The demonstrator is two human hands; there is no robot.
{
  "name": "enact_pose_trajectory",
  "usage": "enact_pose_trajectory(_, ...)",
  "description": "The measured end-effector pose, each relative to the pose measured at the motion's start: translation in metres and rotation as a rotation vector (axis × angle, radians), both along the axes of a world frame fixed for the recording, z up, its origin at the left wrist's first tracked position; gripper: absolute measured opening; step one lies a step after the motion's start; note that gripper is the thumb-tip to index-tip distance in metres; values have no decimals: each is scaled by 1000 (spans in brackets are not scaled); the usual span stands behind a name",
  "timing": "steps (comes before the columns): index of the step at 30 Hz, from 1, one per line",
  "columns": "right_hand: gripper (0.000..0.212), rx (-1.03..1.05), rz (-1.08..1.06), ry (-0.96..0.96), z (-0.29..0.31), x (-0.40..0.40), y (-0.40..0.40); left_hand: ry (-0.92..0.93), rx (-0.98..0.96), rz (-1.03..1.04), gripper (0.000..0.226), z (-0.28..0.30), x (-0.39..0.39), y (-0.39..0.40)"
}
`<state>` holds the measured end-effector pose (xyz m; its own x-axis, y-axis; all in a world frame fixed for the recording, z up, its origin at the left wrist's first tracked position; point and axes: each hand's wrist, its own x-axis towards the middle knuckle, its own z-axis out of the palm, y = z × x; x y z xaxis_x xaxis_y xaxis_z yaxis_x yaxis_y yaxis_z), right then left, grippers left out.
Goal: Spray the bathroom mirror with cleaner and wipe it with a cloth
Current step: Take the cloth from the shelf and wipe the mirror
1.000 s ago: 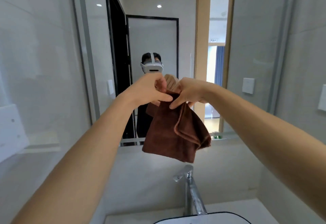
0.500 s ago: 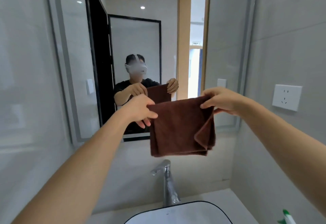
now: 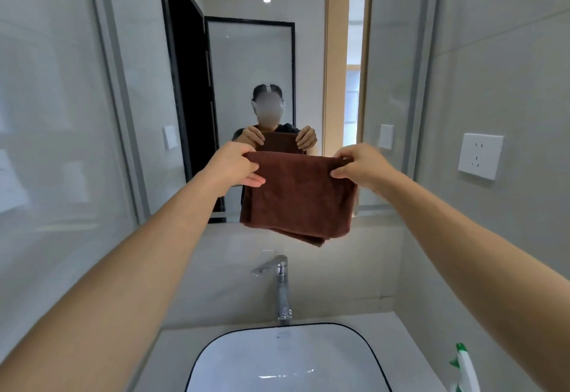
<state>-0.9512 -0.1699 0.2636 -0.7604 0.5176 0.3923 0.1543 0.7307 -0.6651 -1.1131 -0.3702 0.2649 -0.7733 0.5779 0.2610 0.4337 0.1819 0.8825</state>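
Before mirror [image 3: 246, 61], hands [image 3: 233, 165] stretching cloth [image 3: 300, 197]

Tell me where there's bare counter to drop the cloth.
Bare counter shows left of the basin, up to the left wall. Behind the basin, the strip right of the faucet is clear too. The near right corner is taken by the spray bottle. Both hands hold the cloth above the faucet.

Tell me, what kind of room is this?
It looks like a bathroom. There's a white sink with a shiny faucet over it, and a big mirror on the tiled wall. Both hands hold a brown cloth up before the mirror.
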Motion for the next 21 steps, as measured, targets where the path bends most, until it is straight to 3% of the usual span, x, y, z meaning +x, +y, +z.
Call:
enact_pose_trajectory(6, 15, -37, 65, 49, -9, -4, -20, 1, 126, 64, 17, -7, 25, -38)
enact_pose_trajectory(12, 28, 5, 149, 54, -28, -6, -59, 114, 95, 135, 14, -30, 31, -87)
enact_pose_trajectory(21, 19, -69, 207, -47, -63, -5, -123, 161, -36, 237, 11, -83, 19, -148)
